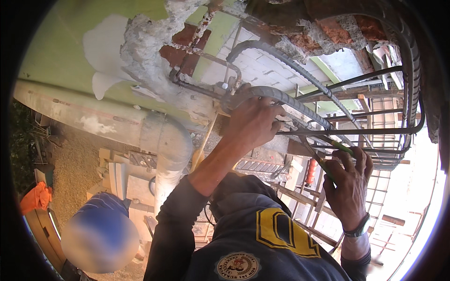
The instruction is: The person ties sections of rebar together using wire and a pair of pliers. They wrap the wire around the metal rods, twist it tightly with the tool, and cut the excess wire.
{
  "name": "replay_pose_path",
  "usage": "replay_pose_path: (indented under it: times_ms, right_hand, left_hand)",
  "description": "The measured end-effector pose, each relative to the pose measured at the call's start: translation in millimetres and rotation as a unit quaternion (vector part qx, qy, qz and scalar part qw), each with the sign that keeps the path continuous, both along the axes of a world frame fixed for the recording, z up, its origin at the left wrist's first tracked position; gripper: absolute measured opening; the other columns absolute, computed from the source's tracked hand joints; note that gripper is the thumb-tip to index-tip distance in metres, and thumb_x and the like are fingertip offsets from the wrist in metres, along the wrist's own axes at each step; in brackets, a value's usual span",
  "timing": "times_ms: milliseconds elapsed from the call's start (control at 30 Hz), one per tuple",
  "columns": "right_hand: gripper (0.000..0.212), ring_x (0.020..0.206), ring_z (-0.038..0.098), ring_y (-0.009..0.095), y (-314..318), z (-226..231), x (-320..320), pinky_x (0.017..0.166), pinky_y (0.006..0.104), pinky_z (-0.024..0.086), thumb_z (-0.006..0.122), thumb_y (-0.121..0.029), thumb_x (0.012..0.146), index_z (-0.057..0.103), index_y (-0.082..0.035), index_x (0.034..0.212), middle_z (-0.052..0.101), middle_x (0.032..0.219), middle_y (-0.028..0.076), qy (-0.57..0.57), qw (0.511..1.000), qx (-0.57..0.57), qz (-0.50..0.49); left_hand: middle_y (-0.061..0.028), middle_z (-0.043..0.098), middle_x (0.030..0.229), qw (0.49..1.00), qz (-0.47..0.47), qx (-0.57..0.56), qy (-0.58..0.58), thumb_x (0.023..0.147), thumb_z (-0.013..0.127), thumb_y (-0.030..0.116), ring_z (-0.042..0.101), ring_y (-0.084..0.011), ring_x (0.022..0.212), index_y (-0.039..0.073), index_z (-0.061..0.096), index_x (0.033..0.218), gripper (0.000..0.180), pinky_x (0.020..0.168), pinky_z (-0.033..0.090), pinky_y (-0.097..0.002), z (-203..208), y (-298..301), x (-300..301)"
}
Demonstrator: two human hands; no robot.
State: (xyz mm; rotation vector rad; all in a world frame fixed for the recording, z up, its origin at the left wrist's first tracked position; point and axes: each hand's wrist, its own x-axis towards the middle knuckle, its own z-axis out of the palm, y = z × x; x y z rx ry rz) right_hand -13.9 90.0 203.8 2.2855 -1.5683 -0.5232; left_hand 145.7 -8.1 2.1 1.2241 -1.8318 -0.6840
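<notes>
Green-handled pincers [339, 145], handles spread, gripped in partly closed right hand [347, 182]; left hand [255, 119] curled at ribbed, bent grey steel bar [302, 107], its hold unclear.

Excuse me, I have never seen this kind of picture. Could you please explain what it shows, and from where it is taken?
There is no machine here, only a person's two bare hands. A wide camera on that person's head looks down, so straight edges bend toward the rim. The right hand holds a tool with green handles beside thinner steel bars. The left hand is at a thick curved ribbed bar; whether it grips it is unclear. To the left runs a large pale pipe. Below lies gravel ground, and another person's blue headwear shows at lower left.
</notes>
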Motion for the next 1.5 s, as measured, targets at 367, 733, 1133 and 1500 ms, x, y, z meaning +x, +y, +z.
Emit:
replay_pose_path:
  times_ms: [367,733,1133,1500]
  right_hand:
    - [0.026,0.128,0.043,0.035,3,-7,2,0.109,0.0532,0.028,0.069,-0.006,0.072,0.068,-0.014,0.097,0.062,0.121,0.007,-0.011,1.0,-0.016,-0.006]
    - [0.029,0.135,0.036,0.033,3,-10,13,0.115,0.0539,0.019,0.065,-0.006,0.077,0.067,-0.016,0.104,0.057,0.13,0.006,0.018,1.0,-0.019,0.001]
    - [0.029,0.135,0.039,0.034,-3,-13,13,0.116,0.0551,0.016,0.059,-0.009,0.084,0.068,-0.014,0.111,0.06,0.125,0.007,0.064,0.998,-0.015,0.013]
    - [0.031,0.136,0.036,0.031,-1,-24,16,0.115,0.0531,0.018,0.062,-0.006,0.078,0.069,-0.018,0.106,0.057,0.129,0.006,0.091,0.995,-0.034,0.027]
  left_hand:
    - [0.0008,0.065,0.104,0.998,-0.04,-0.004,0.038,0.074,0.079,0.028,0.057,-0.0248,0.103,0.015,0.075,0.085,0.018,0.103,0.035,-0.0488,-10,-5,3]
    - [-0.0012,0.068,0.093,0.995,-0.079,0.053,0.024,0.075,0.078,0.024,0.061,-0.0235,0.102,0.016,0.077,0.084,0.012,0.111,0.032,-0.0462,-7,-7,8]
    - [-0.0124,0.069,0.086,0.997,-0.068,0.026,0.018,0.081,0.068,0.012,0.065,-0.0319,0.091,0.009,0.069,0.088,0.008,0.09,0.044,-0.0457,0,-8,12]
    - [-0.0127,0.07,0.081,0.998,-0.022,-0.038,0.034,0.08,0.063,0.005,0.068,-0.032,0.085,0.006,0.069,0.083,0.007,0.075,0.052,-0.0447,-4,-8,8]
